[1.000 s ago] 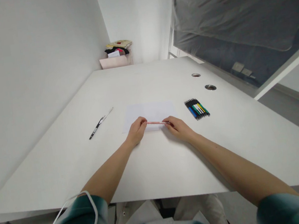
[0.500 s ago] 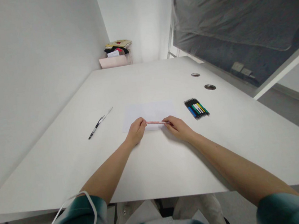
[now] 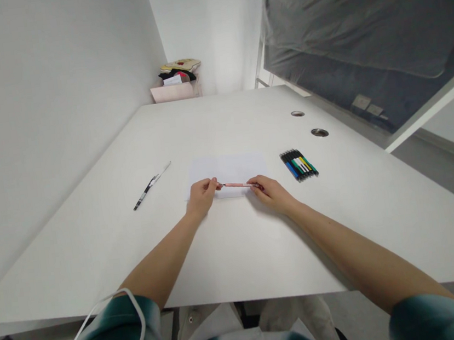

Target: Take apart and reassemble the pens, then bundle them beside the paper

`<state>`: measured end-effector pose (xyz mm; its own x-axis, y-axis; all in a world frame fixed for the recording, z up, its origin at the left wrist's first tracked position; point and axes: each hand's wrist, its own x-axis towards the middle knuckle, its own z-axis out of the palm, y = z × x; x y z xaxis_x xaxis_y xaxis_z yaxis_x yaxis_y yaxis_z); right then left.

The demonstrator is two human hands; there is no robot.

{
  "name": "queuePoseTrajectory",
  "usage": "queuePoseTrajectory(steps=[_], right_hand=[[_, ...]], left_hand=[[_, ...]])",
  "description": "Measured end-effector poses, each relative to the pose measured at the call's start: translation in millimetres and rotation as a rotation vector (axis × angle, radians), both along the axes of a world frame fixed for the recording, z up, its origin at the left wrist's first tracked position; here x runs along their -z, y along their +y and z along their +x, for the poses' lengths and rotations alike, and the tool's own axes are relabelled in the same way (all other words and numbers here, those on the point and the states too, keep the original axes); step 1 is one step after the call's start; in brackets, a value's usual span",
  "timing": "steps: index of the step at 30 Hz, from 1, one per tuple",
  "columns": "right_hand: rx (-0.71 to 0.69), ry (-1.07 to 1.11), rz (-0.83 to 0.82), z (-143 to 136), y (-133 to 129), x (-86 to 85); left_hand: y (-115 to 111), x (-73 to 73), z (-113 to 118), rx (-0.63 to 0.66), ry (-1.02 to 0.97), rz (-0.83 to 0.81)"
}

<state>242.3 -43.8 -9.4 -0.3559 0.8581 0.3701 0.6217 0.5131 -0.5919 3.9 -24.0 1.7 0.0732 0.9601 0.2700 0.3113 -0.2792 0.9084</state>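
A slim pink pen [image 3: 235,185] is held level between my two hands, over a white sheet of paper [image 3: 226,167]. My left hand [image 3: 202,195] is closed, thumb and fingers pinching at the pen's left end. A short thin dark section shows between those fingers and the pink barrel; whether a separate part sits inside the fingers is hidden. The pen's right end is gripped by my closed right hand [image 3: 270,192], with a darker bit showing among its fingers.
Left of the paper lies a black-and-clear pen [image 3: 146,193], a thin pale stick [image 3: 164,170] beyond it. Several coloured pens [image 3: 298,165] lie side by side at right. Two round metal fittings [image 3: 319,132] are set into the white table [image 3: 237,257]. A pink box [image 3: 171,92] stands beyond.
My left hand has shifted slightly left, and a thin dark section now shows at the pen's left end. The right hand has stayed in place.
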Motion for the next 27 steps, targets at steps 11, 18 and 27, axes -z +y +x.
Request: queuePoseTrajectory(steps=[11,18,27], right_hand=[[0.007,-0.012,0.005,0.8,1.0,-0.6],[0.011,-0.009,-0.014,1.7,1.2,-1.2],[0.015,0.003,-0.016,2.8,1.9,1.1]], left_hand=[[3.4,1.8,3.2,-0.020,-0.350,-0.197],[6.3,3.5,1.9,0.089,-0.382,-0.201],[4.2,3.7,0.2,0.151,-0.243,-0.188]])
